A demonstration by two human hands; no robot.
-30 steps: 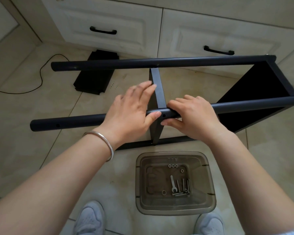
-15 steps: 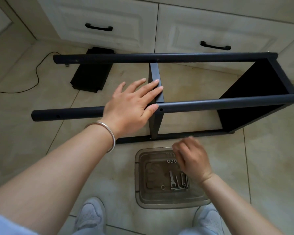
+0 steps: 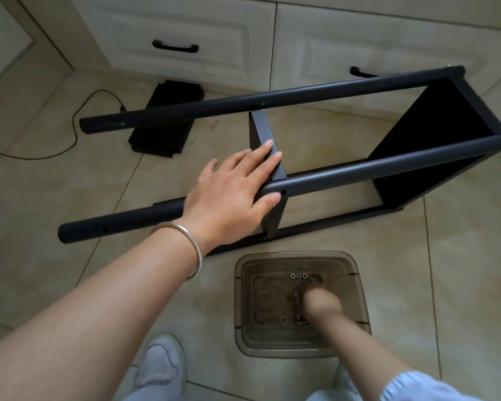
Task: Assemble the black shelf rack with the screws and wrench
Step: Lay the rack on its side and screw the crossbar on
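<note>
A thin black cord (image 3: 70, 134) lies on the floor (image 3: 41, 198) at the far left, near a flat black box (image 3: 165, 120). The black shelf rack (image 3: 344, 175) lies on its side on the floor, in front of the white drawers (image 3: 185, 33). It looks hard and stiff, made of metal, and maybe a bit heavy. Its round bars look smooth, so they could roll or slip. A good place to hold it is where the near bar meets the middle shelf panel (image 3: 268, 146).

The left hand (image 3: 235, 192) is there. The arm reaches out long, with a silver bangle (image 3: 191, 247) on the wrist. The fingers are flat and straight. They press on the panel, and the thumb rests on the bar by a screw hole (image 3: 284, 192).

In the middle, near the shoes (image 3: 159, 369), sits a clear brown tub (image 3: 356, 267). Small washers (image 3: 298, 275) lie inside.

The right hand (image 3: 321, 306) reaches down into the tub, by the screws and wrench. It is blurry, so I cannot tell if it holds anything.
</note>
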